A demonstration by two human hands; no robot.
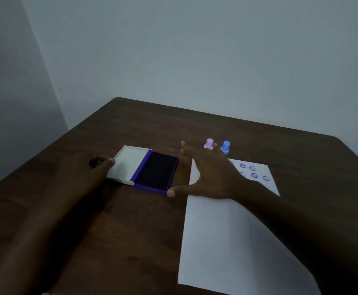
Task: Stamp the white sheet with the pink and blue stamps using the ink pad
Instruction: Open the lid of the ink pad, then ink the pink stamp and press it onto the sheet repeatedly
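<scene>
Dark wooden table (144, 124), left hand (82, 169) pinching ink pad (155, 171) lid (129, 165) — right hand (212, 173) splayed above white sheet (220, 241)

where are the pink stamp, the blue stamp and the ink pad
pink stamp (209, 142): head view, on its handle above the fingers
blue stamp (225, 146): head view, on its handle
ink pad (156, 170): head view, on the dark inked surface of the open case

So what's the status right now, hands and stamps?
Left hand on open ink pad lid. Right hand open, empty, over white sheet. Pink stamp, blue stamp standing. Nothing blocking.
</scene>
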